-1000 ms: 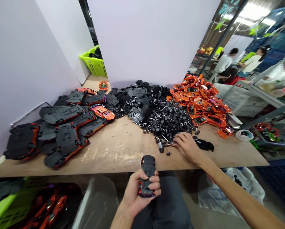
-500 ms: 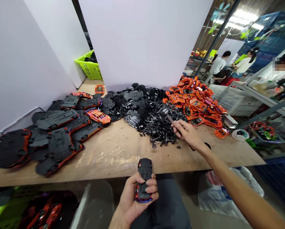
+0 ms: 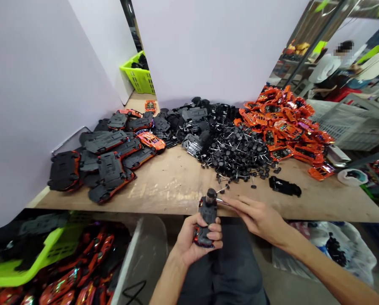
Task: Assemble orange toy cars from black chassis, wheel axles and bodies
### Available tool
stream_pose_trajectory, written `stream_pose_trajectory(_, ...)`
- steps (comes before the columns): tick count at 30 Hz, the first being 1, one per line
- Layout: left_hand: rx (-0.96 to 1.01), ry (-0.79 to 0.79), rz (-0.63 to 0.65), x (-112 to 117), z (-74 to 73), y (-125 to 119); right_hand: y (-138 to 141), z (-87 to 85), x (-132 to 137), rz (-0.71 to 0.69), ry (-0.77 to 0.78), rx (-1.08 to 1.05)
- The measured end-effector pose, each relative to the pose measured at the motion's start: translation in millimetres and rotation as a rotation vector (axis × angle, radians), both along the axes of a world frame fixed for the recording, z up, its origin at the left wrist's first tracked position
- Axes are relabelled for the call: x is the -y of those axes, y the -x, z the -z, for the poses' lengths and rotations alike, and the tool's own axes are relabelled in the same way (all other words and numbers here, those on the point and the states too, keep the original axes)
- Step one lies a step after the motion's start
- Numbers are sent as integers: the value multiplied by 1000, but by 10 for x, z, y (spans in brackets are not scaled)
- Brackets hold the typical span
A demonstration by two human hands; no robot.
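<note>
My left hand (image 3: 199, 239) is wrapped round a toy car (image 3: 207, 212), held with its black underside up, just off the table's front edge. In my right hand (image 3: 261, 218) is a small hammer (image 3: 211, 195) with a round dark head and a thin metal handle. The hammer head is over the front end of the car's underside; whether it touches cannot be made out. Beyond both hands lies a heap of black wheels on metal axles (image 3: 236, 152). A single black chassis (image 3: 284, 186) rests to the right of the heap.
On the wooden table (image 3: 167, 178), upturned cars (image 3: 109, 169) are piled at left, black chassis parts (image 3: 194, 114) at the back, orange car bodies (image 3: 287, 123) at right. A white tub (image 3: 352, 177) stands near the right end. Below left are a green crate (image 3: 46, 254) and orange cars (image 3: 62, 286).
My right hand has brought the hammer from above the wheel heap down and left to the car in my left hand. The view has shifted, and the black chassis at right is now uncovered.
</note>
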State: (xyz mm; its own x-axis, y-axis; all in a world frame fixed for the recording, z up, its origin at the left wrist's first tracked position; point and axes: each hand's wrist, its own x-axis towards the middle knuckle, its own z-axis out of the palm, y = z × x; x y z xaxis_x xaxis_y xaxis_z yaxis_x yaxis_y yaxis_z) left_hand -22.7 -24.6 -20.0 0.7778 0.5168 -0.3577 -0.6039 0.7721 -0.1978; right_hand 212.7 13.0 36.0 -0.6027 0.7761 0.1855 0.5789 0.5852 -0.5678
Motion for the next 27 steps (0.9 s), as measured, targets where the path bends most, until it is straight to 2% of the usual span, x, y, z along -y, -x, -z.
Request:
stream_pose_trajectory(5,-12,23,4,-2,-18,1,48,-36,-69,118,-119,-166)
stream_pose_trajectory(8,-4,27,9,-1,-6,4,27,-37,-67,-21,-78,1)
stream_pose_trajectory(10,16,29,4,-1,3,6,-7,-31,-41,-2,-57,31)
stream_pose_trajectory(13,26,24,-3,-1,8,8,-65,-25,24,65,-69,-52)
stream_pose_trajectory(16,25,22,5,-5,1,12,-94,-46,56,-48,-54,49)
stream_pose_trajectory(17,28,23,6,-6,-2,13,-86,-56,45,-39,-61,63)
stream_pose_trajectory(19,37,26,8,-8,-9,14,-36,-61,-7,75,-85,-4)
stream_pose_trajectory(21,42,26,6,-7,-20,11,48,-30,-83,134,-90,-89)
stream_pose_trajectory(24,44,33,-2,-2,-43,4,141,65,-166,24,-50,-14)
stream_pose_trajectory(27,41,34,-9,3,-63,3,73,148,-137,58,-63,21)
